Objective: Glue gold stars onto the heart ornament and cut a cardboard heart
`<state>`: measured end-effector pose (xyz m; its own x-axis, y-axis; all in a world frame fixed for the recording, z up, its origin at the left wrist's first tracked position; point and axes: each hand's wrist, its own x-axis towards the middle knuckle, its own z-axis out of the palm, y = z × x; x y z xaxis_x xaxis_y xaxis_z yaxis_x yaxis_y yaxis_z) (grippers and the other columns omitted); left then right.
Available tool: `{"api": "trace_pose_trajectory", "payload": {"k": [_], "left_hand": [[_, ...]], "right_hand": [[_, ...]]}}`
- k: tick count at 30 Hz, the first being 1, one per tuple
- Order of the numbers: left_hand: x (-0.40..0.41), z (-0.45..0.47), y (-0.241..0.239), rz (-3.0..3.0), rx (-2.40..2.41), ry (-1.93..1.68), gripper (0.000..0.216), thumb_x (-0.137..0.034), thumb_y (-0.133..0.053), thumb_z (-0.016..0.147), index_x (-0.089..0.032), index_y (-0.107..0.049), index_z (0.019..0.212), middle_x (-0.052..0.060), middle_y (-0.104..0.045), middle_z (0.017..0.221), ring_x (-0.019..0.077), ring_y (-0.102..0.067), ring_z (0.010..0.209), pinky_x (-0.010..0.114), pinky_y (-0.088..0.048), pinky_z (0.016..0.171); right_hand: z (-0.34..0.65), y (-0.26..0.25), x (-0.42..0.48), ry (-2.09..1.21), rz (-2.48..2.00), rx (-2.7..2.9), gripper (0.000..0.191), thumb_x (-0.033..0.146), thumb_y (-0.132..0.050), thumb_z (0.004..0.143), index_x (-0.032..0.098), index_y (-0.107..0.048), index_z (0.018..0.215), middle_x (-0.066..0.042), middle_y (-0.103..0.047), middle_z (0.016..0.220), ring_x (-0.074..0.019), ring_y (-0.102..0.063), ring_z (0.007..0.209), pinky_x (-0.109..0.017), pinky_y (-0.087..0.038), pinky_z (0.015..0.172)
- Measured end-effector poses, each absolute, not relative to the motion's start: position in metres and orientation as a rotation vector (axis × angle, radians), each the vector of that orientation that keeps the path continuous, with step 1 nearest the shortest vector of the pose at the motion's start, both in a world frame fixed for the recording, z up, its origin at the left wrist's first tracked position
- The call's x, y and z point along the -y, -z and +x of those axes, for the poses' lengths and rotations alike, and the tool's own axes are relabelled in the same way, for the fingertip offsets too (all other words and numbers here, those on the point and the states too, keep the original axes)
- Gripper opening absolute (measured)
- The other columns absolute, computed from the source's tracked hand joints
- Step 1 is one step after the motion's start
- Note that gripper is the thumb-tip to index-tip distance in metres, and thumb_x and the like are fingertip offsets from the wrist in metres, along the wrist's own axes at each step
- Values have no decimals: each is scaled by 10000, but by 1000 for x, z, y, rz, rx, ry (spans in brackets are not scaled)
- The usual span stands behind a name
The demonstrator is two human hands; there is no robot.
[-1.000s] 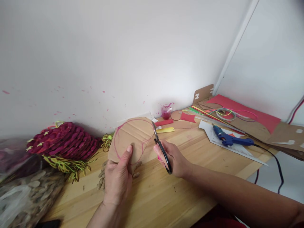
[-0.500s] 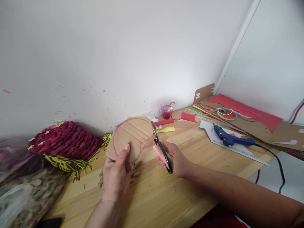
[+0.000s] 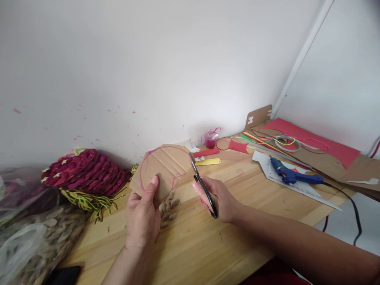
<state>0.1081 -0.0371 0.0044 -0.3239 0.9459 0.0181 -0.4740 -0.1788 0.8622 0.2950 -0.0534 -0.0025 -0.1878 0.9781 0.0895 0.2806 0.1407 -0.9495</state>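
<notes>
My left hand (image 3: 143,217) grips a piece of brown cardboard (image 3: 162,168) with a pink circle drawn on it, thumb pressed on its near face. The cardboard is held up above the wooden table (image 3: 196,237). My right hand (image 3: 218,199) is closed on black-handled scissors (image 3: 202,184), whose blades meet the cardboard's right edge along the pink line. A small heap of tan seeds (image 3: 168,208) lies on the table under the cardboard.
A dark red woven piece with yellow-green fringe (image 3: 84,176) lies at left beside a clear bag (image 3: 32,233). Right: a blue glue gun (image 3: 292,177) with black cord, red paper (image 3: 314,143), coloured strips, cardboard scraps, a small pink-stained cup (image 3: 210,139).
My left hand has turned the cardboard and shifted it a little left, which uncovers the seeds beneath. The scissors stay at its right edge.
</notes>
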Motion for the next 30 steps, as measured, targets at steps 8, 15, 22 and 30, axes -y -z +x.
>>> {"api": "trace_pose_trajectory", "payload": {"k": [8, 15, 22, 30], "left_hand": [[34, 108, -6, 692, -957, -1767, 383, -235, -797, 794, -257, -698, 1163, 27, -729, 1214, 208, -636, 1220, 403, -469, 1117], [31, 107, -7, 729, -951, -1814, 451, -236, -784, 806, -237, -675, 1244, 68, -704, 1270, 227, -615, 1250, 389, -469, 1111], [31, 110, -7, 735, -946, -1819, 451, -255, -772, 821, -246, -664, 1259, 64, -692, 1293, 222, -602, 1268, 399, -444, 1131], [31, 109, -4, 777, -971, -1796, 427, -270, -742, 854, -259, -655, 1272, 50, -681, 1310, 195, -617, 1244, 384, -428, 1145]], "right_hand": [[296, 8, 52, -1099, -1239, 1639, 400, 482, -547, 962, 212, -408, 701, 63, -406, 558, -97, -382, 524, -251, -290, 520], [296, 9, 53, -1075, -1257, 1673, 405, 473, -540, 968, 212, -402, 691, 62, -402, 553, -99, -385, 525, -253, -285, 522], [296, 14, 52, -1089, -1271, 1676, 396, 476, -531, 974, 211, -420, 700, 58, -431, 552, -99, -423, 511, -243, -308, 513], [295, 13, 53, -1156, -1293, 1632, 402, 489, -534, 967, 215, -421, 695, 61, -462, 506, -101, -472, 456, -227, -349, 477]]}}
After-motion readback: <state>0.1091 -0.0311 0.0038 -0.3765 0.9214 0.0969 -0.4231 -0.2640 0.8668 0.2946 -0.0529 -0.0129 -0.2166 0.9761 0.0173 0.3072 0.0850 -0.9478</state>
